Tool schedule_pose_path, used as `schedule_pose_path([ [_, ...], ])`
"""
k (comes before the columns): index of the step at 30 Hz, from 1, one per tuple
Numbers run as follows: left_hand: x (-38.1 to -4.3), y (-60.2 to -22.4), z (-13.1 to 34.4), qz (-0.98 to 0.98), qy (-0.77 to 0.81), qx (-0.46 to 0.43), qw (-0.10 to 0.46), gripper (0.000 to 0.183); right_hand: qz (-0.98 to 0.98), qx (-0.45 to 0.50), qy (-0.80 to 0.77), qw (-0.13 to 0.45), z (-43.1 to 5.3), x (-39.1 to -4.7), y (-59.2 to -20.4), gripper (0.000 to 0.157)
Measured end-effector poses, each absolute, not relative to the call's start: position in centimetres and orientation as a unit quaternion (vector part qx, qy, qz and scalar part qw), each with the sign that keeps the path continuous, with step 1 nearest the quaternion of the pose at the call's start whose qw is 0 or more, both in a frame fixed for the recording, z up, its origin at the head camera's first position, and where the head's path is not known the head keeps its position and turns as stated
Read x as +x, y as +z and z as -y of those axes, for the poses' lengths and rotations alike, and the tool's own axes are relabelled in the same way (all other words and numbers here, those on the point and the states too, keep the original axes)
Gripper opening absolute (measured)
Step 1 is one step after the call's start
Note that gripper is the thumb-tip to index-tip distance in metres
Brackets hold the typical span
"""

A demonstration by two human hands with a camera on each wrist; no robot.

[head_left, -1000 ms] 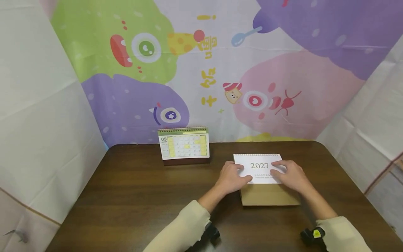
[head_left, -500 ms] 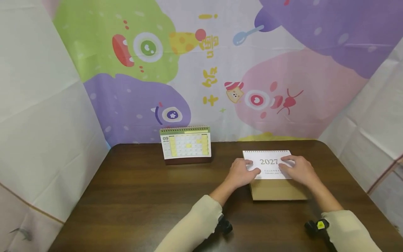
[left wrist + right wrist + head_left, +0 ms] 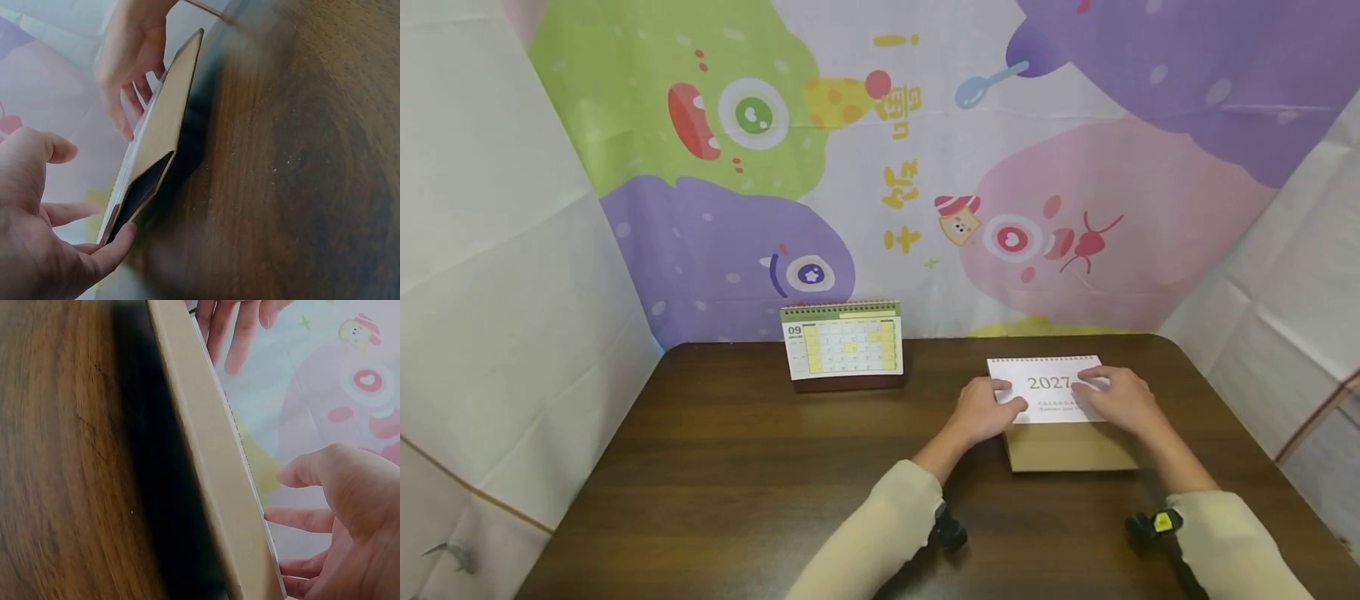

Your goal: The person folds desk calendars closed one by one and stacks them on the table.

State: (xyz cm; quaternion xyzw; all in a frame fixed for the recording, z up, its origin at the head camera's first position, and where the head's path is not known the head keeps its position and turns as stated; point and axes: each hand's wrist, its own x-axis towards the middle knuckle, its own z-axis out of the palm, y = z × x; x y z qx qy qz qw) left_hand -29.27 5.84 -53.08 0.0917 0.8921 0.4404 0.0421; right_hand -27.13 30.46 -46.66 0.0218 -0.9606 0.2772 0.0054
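A desk calendar (image 3: 1051,390) with a white "2027" cover and kraft stand stands tilted at the table's right side. My left hand (image 3: 981,410) is at its left edge; in the left wrist view, the lower fingers (image 3: 112,250) touch the stand's side, while thumb and index stay off the page. At the other end, my right hand (image 3: 1122,400) puts relaxed fingertips (image 3: 300,519) against the right edge, its thumb apart from the cover. The stand's hollow side (image 3: 144,187) shows in the left wrist view.
A second desk calendar (image 3: 846,346), turned to month 09, stands at the back left of the brown wooden table (image 3: 737,467). Behind rises a cloth backdrop (image 3: 917,292) with cartoon figures; white cloth walls (image 3: 497,250) flank the table.
Both hands have shifted the 2027 calendar to the right and slightly away across the table, more slowly in the last half second. The 09 calendar has stayed put.
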Motion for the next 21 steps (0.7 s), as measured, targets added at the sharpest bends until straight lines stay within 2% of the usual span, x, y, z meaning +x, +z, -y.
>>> schedule_pose_path([
  [7, -29.4, -53.4, -6.2, -0.888, 0.446, 0.101, 0.050, 0.054, 0.962, 0.007, 0.272, 0.016, -31.6, -28.6, -48.5, 0.054],
  [13, -29.8, -53.6, -6.6, -0.892, 0.435, 0.109, 0.057, 0.056, 0.962, 0.006, 0.271, -0.015, -31.2, -27.7, -47.1, 0.055],
  [21, -30.1, -53.6, -6.6, -0.908, 0.392, 0.133, 0.061, 0.058, 0.967, 0.004, 0.252, -0.024, -30.8, -27.5, -47.0, 0.055],
])
